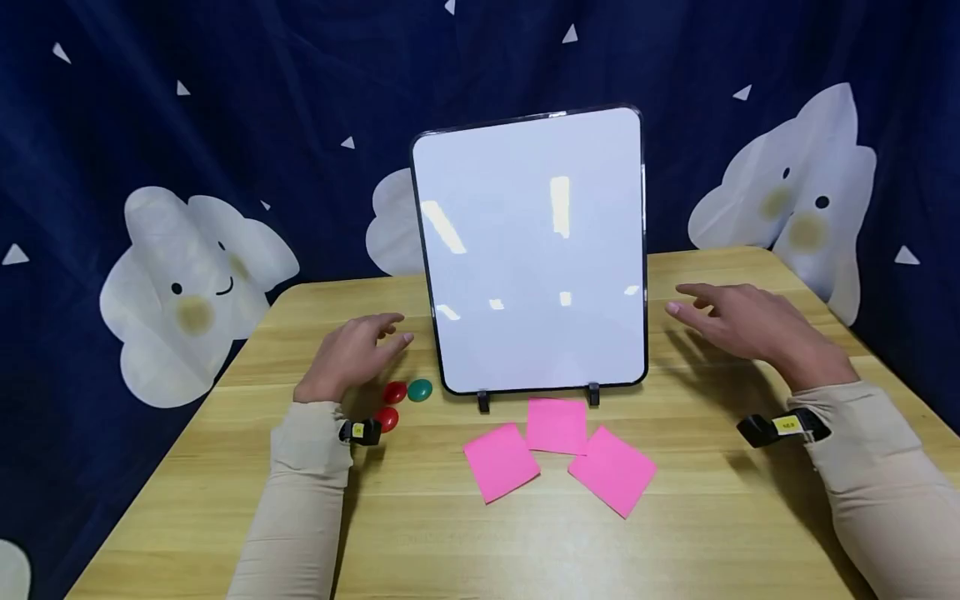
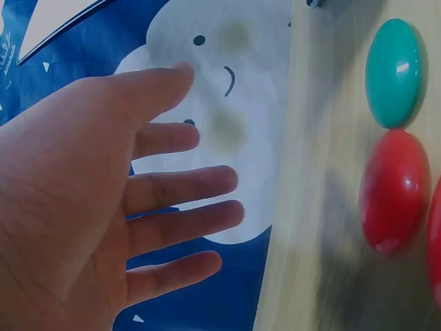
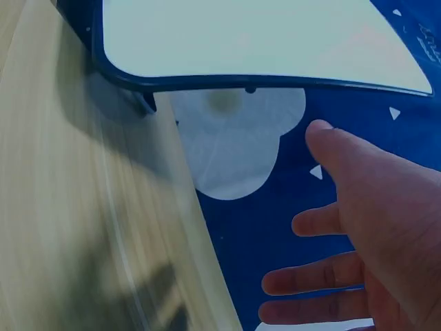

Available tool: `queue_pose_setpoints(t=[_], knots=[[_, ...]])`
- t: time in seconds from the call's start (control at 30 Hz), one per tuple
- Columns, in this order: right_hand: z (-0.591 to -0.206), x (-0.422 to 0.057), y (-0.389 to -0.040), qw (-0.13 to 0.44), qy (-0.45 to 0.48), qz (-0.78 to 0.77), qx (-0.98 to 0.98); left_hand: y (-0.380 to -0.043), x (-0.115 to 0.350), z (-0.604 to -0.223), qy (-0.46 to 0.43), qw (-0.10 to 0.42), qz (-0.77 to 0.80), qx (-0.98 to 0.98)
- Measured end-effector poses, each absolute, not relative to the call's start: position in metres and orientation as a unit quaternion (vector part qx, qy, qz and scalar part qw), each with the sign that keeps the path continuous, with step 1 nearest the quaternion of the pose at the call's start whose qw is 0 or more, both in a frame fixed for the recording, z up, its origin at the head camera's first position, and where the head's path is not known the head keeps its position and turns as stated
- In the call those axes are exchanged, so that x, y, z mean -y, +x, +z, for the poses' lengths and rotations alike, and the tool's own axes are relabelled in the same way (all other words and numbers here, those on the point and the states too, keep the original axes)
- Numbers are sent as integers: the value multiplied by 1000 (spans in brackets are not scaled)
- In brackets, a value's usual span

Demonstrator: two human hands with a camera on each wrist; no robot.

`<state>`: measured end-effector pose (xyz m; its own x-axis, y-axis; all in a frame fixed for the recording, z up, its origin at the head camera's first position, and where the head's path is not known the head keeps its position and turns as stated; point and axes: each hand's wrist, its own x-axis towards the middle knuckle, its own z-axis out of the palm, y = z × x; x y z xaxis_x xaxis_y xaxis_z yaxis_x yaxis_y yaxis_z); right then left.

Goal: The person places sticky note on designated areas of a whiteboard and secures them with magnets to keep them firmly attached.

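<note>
A whiteboard (image 1: 525,258) with a dark frame stands upright on the table, held by two small black feet. Left of it hovers my left hand (image 1: 352,354), fingers spread and holding nothing, as the left wrist view also shows. Close by that hand lie a green round magnet-like piece (image 1: 420,390) and two red ones (image 1: 387,418). My right hand (image 1: 750,321) is held above the table right of the board, its fingers loosely extended and nothing in them. Three pink sticky notes (image 1: 557,426) lie flat in front of the board.
The wooden table (image 1: 420,533) reaches back to a dark blue curtain (image 1: 315,75) printed with white clouds and triangles. A black wrist camera (image 1: 360,432) sits on the left sleeve, and another camera (image 1: 780,427) is on the right one.
</note>
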<state>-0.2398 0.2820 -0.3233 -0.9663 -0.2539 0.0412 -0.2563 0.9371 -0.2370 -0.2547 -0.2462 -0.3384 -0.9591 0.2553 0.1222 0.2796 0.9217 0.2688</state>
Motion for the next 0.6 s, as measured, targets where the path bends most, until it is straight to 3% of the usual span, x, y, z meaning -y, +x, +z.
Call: queue_pose_setpoints(t=[0.6], knots=[[-306, -257, -224, 58, 187, 131, 972, -252, 233, -338, -162, 20, -135, 977]])
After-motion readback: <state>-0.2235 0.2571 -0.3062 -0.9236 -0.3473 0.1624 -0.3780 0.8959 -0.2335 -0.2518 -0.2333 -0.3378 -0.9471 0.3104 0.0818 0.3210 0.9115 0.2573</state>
